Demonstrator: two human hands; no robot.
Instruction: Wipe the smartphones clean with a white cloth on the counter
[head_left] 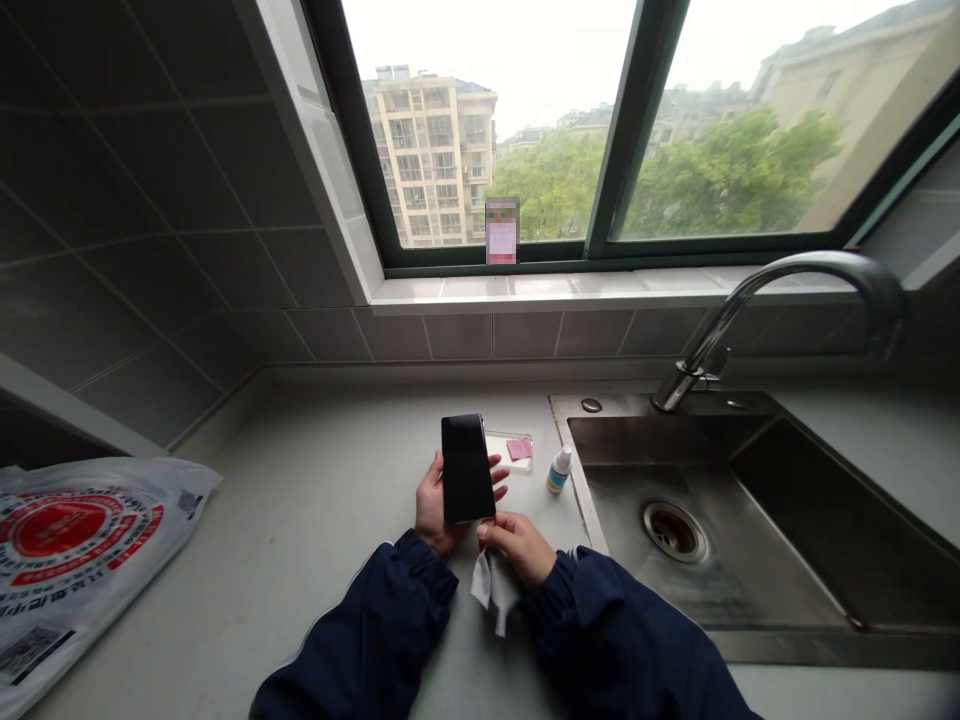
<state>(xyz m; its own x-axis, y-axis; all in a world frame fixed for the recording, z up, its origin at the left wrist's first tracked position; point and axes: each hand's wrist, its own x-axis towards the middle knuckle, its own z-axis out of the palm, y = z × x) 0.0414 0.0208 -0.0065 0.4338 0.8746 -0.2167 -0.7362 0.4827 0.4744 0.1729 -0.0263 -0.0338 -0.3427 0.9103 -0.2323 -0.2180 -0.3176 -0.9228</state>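
A black smartphone (468, 470) lies screen up in my left hand (434, 508), whose fingers wrap round its back and show at the right edge. My right hand (525, 548) pinches a white cloth or tissue (491, 585), which hangs down below the phone's bottom corner. The right fingertips are close to that corner; whether they touch it I cannot tell. Just behind the phone, a clear phone case (495, 452) rests on the counter with a pink square (519, 449) on it. A small white-capped spray bottle (559, 470) stands upright beside the sink.
A steel sink (559, 410) with a curved tap (712, 330) fills the right side. On the left, a printed plastic bag (97, 540) lies on the pale counter (300, 480). A window (555, 150) is ahead, above a tiled sill (540, 288).
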